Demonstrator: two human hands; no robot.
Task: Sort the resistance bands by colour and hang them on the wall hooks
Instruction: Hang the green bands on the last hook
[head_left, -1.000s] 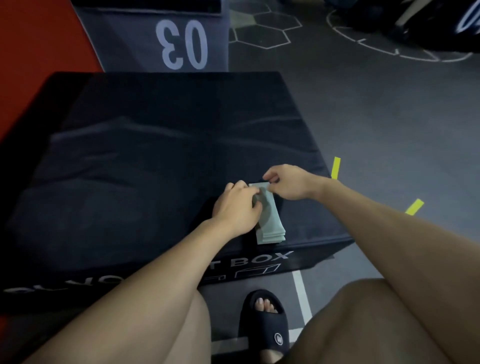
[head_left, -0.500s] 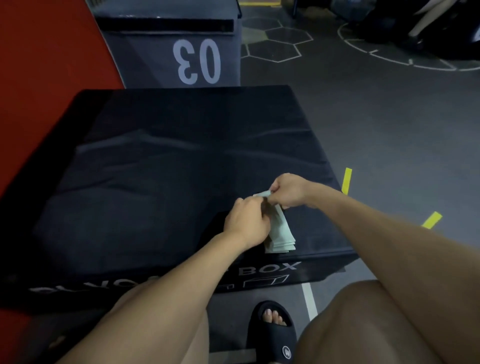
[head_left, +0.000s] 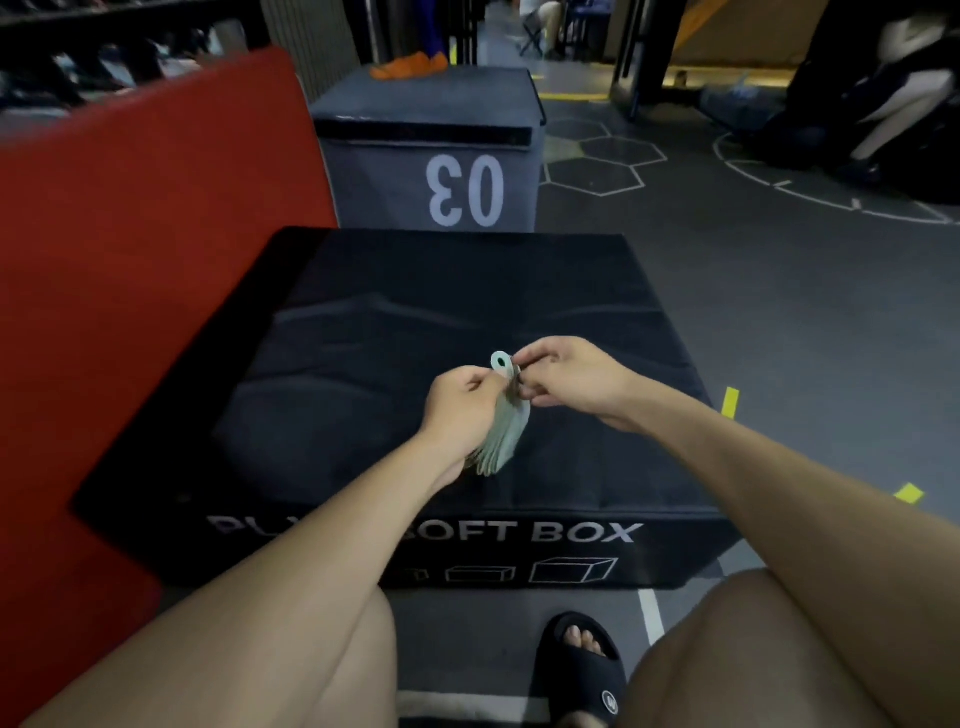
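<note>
Several pale green resistance bands (head_left: 505, 431) are hanging as one bunch above the black soft box (head_left: 363, 364), gripped by the left hand (head_left: 464, 407). The right hand (head_left: 569, 371) is pinching their looped top end. A grey box (head_left: 431, 156) marked 03 is standing beyond.

Your way forward over the black box (head_left: 395, 332) is open beyond both hands. A red pad (head_left: 145, 249) walls the left; the grey "03" box (head_left: 431, 156) blocks straight ahead.
</note>
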